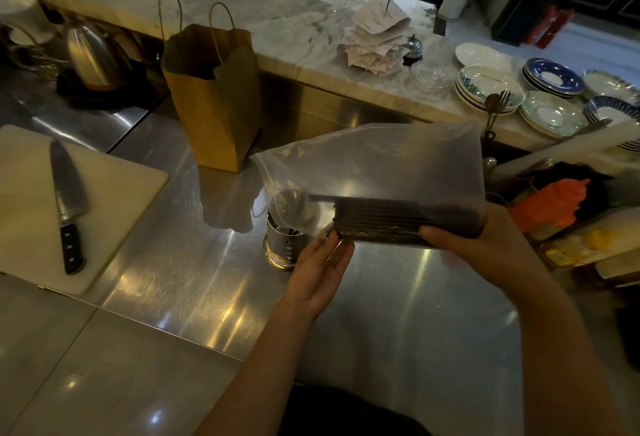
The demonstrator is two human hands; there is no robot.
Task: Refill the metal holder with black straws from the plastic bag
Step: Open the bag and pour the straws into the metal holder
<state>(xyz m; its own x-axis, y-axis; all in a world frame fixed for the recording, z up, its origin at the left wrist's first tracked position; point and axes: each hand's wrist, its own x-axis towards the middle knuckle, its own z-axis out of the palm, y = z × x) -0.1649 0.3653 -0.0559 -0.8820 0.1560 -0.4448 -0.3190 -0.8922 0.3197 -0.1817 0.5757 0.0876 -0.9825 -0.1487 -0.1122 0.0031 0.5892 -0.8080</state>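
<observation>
— What have the fingers got?
— The right hand [485, 245] has its fingers [437, 232] closed round the plastic bag [374, 165] and the bundle of black straws [384, 222] lying sideways inside. The left hand [320, 267] is open, fingertips touching the straw ends through the bag.
— And the metal holder [284, 243]?
— Upright on the steel counter [194, 262], just under the bag's drooping mouth. Behind stands a brown paper bag [214, 103]; far left, a knife [67, 200] on a cutting board [114, 190].

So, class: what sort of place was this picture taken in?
Probably a café or restaurant service counter: a spike of paper order slips beside a call bell, stacked saucers on marble, and a steel worktop.
</observation>
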